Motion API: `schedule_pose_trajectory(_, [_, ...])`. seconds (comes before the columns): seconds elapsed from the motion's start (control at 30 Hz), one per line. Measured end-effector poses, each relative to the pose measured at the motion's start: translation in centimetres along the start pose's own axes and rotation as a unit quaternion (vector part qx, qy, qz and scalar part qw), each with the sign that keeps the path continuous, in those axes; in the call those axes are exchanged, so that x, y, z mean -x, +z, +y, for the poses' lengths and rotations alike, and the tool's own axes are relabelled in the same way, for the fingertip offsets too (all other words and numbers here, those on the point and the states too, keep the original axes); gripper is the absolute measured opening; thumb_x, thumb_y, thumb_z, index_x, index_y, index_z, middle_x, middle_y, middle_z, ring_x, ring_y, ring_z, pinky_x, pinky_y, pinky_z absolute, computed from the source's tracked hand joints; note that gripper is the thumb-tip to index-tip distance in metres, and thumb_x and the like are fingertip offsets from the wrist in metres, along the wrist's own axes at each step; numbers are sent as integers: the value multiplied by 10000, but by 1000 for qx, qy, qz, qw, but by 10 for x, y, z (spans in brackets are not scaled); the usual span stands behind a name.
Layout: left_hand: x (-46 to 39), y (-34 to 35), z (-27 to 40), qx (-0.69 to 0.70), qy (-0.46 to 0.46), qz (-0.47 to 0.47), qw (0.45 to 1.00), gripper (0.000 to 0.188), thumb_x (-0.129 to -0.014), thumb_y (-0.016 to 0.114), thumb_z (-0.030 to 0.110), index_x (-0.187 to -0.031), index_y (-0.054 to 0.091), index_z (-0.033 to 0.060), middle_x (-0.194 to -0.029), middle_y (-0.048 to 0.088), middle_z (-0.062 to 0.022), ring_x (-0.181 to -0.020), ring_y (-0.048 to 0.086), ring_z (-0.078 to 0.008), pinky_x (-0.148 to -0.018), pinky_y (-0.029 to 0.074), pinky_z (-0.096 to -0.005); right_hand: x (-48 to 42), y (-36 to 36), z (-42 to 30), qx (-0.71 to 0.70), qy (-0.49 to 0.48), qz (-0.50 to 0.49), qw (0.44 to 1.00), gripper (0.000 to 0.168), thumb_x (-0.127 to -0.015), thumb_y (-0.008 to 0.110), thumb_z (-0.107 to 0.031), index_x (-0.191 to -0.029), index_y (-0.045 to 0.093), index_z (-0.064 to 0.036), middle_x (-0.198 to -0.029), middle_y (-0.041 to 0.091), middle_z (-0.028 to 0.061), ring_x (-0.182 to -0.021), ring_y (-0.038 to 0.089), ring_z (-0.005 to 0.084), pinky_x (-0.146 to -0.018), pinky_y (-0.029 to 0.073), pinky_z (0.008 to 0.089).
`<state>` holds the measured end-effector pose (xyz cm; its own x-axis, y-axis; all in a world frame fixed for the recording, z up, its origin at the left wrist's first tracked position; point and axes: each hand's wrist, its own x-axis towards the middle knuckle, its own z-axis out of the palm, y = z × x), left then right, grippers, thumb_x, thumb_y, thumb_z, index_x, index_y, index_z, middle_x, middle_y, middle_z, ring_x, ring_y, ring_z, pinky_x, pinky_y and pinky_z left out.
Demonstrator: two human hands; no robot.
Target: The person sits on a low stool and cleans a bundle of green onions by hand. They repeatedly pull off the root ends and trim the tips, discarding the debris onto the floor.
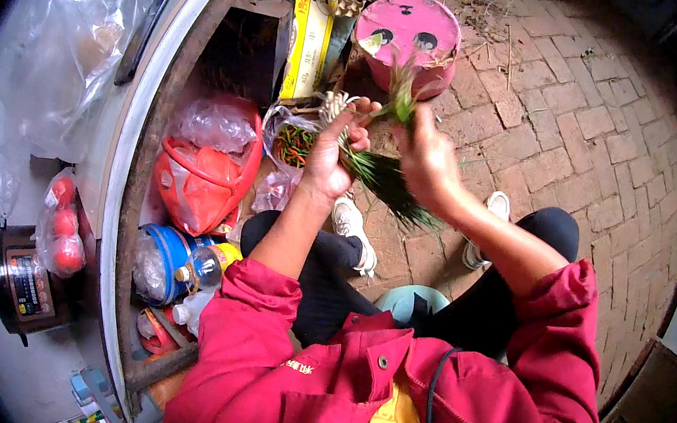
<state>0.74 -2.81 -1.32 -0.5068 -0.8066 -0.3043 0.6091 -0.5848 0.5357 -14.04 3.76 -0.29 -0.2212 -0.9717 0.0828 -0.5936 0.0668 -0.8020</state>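
Note:
My left hand [333,154] is closed around a bunch of chive-like greens [389,183]. The white stem ends point away from me, and the long green leaves hang down to the right. Just to the right, my right hand [429,156] grips a small wisp of green and brownish leaves [403,96], blurred by motion. Some strands of that wisp reach toward my left fingertips; whether they touch is hard to tell. Both hands are above the brick floor, in front of my knees and white shoes [352,229].
A pink round stool or tub [406,31] with a printed face stands ahead. To the left are a yellow carton [307,45], a plastic bag of chili peppers [294,145], a red basket [252,145] and an oil bottle [201,266]. The table edge [139,95] curves past; an electric cooker [26,282] sits on top.

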Motion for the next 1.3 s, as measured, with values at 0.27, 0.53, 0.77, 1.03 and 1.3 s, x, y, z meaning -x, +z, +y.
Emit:
schedule_pose_trajectory(0.27, [16, 6, -8, -127, -59, 79, 987, 182, -796, 688, 87, -972, 639, 86, -829, 628, 30, -650, 544, -55, -573, 438, -196, 17, 11, -2, -145, -79, -27, 986, 269, -885, 487, -100, -1117, 360, -49, -905, 596, 253, -846, 576, 448, -669, 440, 502])
schedule_pose_trajectory(0.53, [22, 14, -13, -134, -105, 44, 984, 258, -800, 680, 70, -1053, 635, 43, -940, 659, -25, -812, 613, -110, -745, 479, -253, 20, 28, 10, -259, -33, -17, 965, 285, -912, 452, -128, -1157, 366, -9, -901, 607, 227, -877, 592, 415, -730, 455, 462])
schedule_pose_trajectory(0.77, [19, 3, -12, -237, -44, -4, 970, 335, -855, 611, 123, -1175, 583, 27, -1140, 614, -55, -1004, 578, -132, -876, 444, -287, 17, 4, -4, -250, 18, -193, 949, 412, -895, 504, -170, -1209, 340, 40, -983, 561, 227, -949, 573, 313, -822, 446, 379])
schedule_pose_trajectory(1.03, [24, 7, -1, -263, 8, 48, 964, 190, -858, 607, 133, -974, 659, -9, -745, 619, 9, -535, 441, -35, -493, 352, -188, -1, -20, 7, -115, -86, -49, 988, 375, -802, 653, -297, -989, 590, 21, -900, 609, 181, -855, 609, 307, -751, 477, 391])
schedule_pose_trajectory(1.3, [27, 24, -5, -272, -14, 38, 962, 232, -844, 634, 131, -1060, 628, 45, -791, 630, 13, -514, 450, -41, -463, 347, -183, -18, -29, 12, -511, 58, -105, 851, 237, -882, 618, -193, -1033, 597, -12, -845, 595, 5, -714, 545, 71, -646, 463, 228])
